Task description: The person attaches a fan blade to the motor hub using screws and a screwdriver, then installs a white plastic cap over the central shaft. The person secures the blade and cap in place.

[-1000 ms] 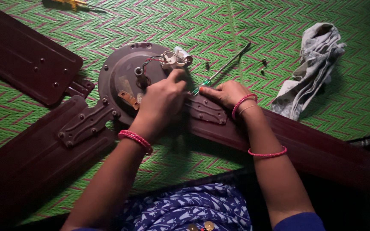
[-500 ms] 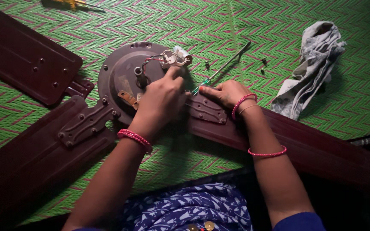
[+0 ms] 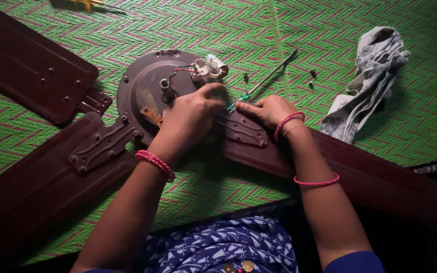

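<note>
- The round brown metal motor housing of a ceiling fan (image 3: 142, 88) is being worked on where it is lying flat on the green woven floor mat with a red zigzag pattern (image 3: 330, 30).
- The rim of the housing is being covered by the left hand (image 3: 190, 119), whose fingers are curled together near the blade bracket; what exactly is being pinched under them cannot be told.
- The long dark brown fan blade on the right (image 3: 370, 174) is being pressed down at its metal bracket (image 3: 244, 130) by the right hand (image 3: 269, 110), whose fingers are lying flat and together.
- A thin screwdriver with a green transparent handle (image 3: 266, 78) is lying on the mat, its handle end just beside the right fingertips; it is not being gripped.
- A second blade, at the lower left (image 3: 36, 187), is being held to the housing by its bracket, and its screws seem already in place.
- A third blade, at the upper left (image 3: 31, 65), is lying apart from the housing, so it is judged as not attached.
- A small white capacitor with red and dark wires (image 3: 211, 66) is resting at the top edge of the housing.
- A few small dark screws (image 3: 310, 78) are lying loose on the mat, near a crumpled grey cloth (image 3: 370, 76).
- The work is judged to be about halfway.
</note>
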